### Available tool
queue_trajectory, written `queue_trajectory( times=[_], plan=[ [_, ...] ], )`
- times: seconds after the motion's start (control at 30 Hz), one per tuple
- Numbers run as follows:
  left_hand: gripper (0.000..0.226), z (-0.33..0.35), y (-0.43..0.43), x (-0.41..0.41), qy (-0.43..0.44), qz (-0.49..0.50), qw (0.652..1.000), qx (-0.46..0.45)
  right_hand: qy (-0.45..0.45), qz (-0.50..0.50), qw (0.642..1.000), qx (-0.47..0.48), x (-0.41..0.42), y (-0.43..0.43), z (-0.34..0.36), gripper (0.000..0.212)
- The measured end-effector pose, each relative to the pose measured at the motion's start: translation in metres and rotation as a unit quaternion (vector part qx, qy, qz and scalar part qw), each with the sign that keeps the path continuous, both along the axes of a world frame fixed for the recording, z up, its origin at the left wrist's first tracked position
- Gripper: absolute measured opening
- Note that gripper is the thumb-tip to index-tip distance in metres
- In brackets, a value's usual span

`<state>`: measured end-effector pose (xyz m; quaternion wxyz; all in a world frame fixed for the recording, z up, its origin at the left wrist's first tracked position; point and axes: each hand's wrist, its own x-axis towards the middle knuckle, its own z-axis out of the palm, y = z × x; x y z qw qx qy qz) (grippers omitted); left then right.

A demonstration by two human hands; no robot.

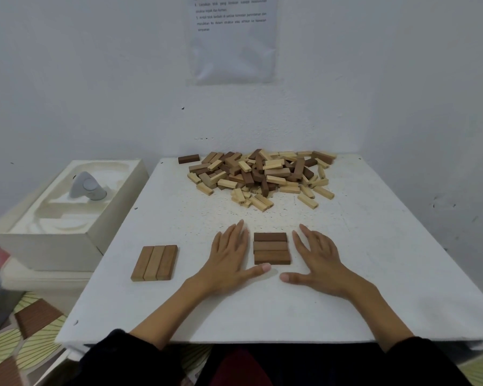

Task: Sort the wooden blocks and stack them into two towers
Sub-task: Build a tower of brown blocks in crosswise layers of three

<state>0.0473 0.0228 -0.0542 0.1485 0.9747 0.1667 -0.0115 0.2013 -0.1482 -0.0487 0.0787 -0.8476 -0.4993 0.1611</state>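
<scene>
Now my left hand (229,260) and right hand (318,257) lie flat on the surface (374,260), fingers (236,232) straight and holding nothing, flanking a row of three dark blocks (271,248). Three lighter-brown blocks (154,263) sit to the left, and the unsorted pile (262,176) lies farther back.
</scene>
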Motion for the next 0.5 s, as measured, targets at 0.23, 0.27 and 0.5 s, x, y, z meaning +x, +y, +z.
queue_trajectory(
  times=[0.23, 0.27, 0.5],
  plan=[
    [0.107, 0.001, -0.015, 0.001, -0.007, -0.033, 0.999, 0.036, 0.022, 0.042, 0.998, -0.03, -0.016, 0.009, 0.0, 0.147],
    [0.108, 0.001, -0.016, 0.002, -0.005, -0.033, 0.999, 0.035, 0.021, 0.044, 0.998, -0.033, -0.016, 0.011, 0.0, 0.148],
    [0.125, 0.007, -0.01, 0.001, 0.043, -0.008, 0.998, 0.033, 0.041, 0.018, 0.999, 0.026, -0.003, 0.005, 0.007, 0.129]
  ],
)
